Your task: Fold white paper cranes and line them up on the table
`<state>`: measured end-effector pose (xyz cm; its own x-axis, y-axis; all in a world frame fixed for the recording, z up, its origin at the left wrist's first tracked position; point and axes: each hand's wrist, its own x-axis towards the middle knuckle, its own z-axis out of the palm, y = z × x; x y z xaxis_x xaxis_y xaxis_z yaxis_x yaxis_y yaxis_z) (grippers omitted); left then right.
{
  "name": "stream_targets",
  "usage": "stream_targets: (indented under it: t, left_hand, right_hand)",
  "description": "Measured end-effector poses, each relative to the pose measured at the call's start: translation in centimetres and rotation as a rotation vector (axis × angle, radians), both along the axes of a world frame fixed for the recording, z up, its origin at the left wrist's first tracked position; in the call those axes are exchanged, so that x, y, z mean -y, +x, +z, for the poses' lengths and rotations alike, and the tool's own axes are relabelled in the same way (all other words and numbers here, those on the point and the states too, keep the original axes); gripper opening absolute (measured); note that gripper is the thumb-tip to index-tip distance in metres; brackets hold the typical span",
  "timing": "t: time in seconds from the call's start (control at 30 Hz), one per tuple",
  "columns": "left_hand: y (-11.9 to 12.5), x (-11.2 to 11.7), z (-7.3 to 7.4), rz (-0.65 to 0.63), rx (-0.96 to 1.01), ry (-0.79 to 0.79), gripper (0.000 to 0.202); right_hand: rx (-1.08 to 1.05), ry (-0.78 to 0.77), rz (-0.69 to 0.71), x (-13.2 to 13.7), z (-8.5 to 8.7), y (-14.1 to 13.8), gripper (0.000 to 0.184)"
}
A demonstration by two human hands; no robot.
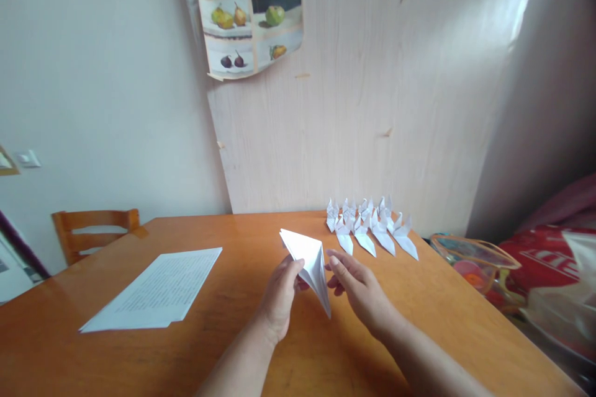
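Observation:
A white, partly folded paper shape (311, 262), pointed at both ends, is held above the orange wooden table (233, 347). My left hand (280, 296) pinches its left side with the fingers closed on the paper. My right hand (356, 285) grips the right edge, fingers curled against the folds. Behind the hands, near the table's far edge, several finished white folded paper birds (372, 228) stand in a row.
A stack of printed sheets (156, 290) lies on the table at the left. A wooden chair (93, 229) stands beyond the left corner. A clear plastic container (475, 263) and red bags (549, 260) sit off the table's right side. A fruit picture (254, 32) hangs on the wall panel.

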<state>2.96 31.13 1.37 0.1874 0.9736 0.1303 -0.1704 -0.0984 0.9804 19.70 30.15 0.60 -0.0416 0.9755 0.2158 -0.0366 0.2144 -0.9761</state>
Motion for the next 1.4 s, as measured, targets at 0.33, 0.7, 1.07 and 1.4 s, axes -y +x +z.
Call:
stream_targets:
  t: [0.33,0.7,1.07,1.4]
  left_hand:
    - [0.4,-0.1,-0.3,-0.009,0.205,-0.064,0.034]
    - [0.4,0.5,1.1,0.039,0.110,-0.032,0.045]
    - [0.3,-0.1,0.7,-0.011,0.362,-0.063,0.026]
    - [0.7,0.5,0.7,-0.067,0.293,-0.080,0.034]
  right_hand:
    - [-0.033,-0.085,-0.157,-0.7,-0.5,0.4,0.049]
    - [-0.416,-0.219,0.063,-0.9,-0.7,1.1,0.020]
    - [-0.553,-0.273,0.119,-0.9,-0.8,1.2,0.019]
    - [-0.419,-0.329,-0.045,-0.9,-1.2,1.0,0.024]
